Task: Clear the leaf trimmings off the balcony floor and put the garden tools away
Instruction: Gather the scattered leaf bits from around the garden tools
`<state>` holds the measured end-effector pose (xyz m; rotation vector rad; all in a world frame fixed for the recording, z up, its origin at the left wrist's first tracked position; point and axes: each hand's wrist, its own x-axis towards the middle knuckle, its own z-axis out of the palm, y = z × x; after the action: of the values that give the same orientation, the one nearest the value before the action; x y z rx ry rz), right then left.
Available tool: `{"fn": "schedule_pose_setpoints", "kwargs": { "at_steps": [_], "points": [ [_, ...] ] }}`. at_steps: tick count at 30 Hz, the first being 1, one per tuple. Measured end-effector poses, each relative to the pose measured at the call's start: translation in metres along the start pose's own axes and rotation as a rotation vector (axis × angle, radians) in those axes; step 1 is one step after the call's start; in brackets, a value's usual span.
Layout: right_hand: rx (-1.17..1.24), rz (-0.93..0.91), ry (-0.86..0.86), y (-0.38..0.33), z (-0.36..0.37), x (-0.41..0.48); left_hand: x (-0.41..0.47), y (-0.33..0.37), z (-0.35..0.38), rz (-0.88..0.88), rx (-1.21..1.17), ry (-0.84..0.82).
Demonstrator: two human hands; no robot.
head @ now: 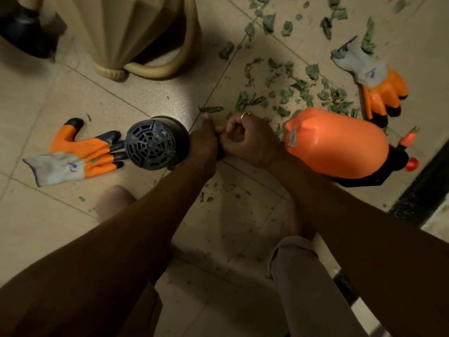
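Green leaf trimmings [286, 93] lie scattered over the beige tiled floor [97, 100], mostly at the upper right. A black hand-held blower [155, 142] with a round grille sits low over the floor at the centre. My left hand [204, 142] grips it from the right side. My right hand [245, 139], wearing a ring, is curled tight against the left hand on the same dark handle; what lies under its fingers is mostly hidden. An orange pressure sprayer [337, 144] lies on its side just right of my right hand.
One orange-and-grey work glove [77, 154] lies left of the blower, another glove [374, 81] at the upper right. A beige ribbed planter [116, 32] with a coiled hose [155, 69] stands at the top. A black threshold strip [422, 188] runs along the right edge.
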<state>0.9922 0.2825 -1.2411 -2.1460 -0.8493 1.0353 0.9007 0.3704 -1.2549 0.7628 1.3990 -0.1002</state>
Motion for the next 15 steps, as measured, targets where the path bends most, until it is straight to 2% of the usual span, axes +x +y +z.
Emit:
{"fn": "schedule_pose_setpoints", "kwargs": {
  "at_steps": [2, 4, 7, 10, 15],
  "points": [
    [-0.069, -0.026, 0.068, 0.001, -0.004, 0.003, -0.006, -0.001, -0.001, -0.028, 0.051, 0.034],
    [-0.223, 0.024, 0.108, 0.004, -0.007, 0.008, -0.016, -0.003, 0.0, -0.047, 0.065, 0.003],
    [-0.42, 0.079, 0.104, 0.002, -0.009, 0.017, -0.029, 0.0, 0.004, -0.03, 0.028, -0.09],
    [-0.475, 0.111, 0.078, 0.005, -0.003, 0.03, -0.022, 0.001, 0.009, 0.039, 0.042, -0.131],
    [-0.589, -0.057, 0.086, 0.017, 0.003, 0.044, 0.006, -0.001, 0.023, 0.236, 0.02, 0.006]
  ]
}}
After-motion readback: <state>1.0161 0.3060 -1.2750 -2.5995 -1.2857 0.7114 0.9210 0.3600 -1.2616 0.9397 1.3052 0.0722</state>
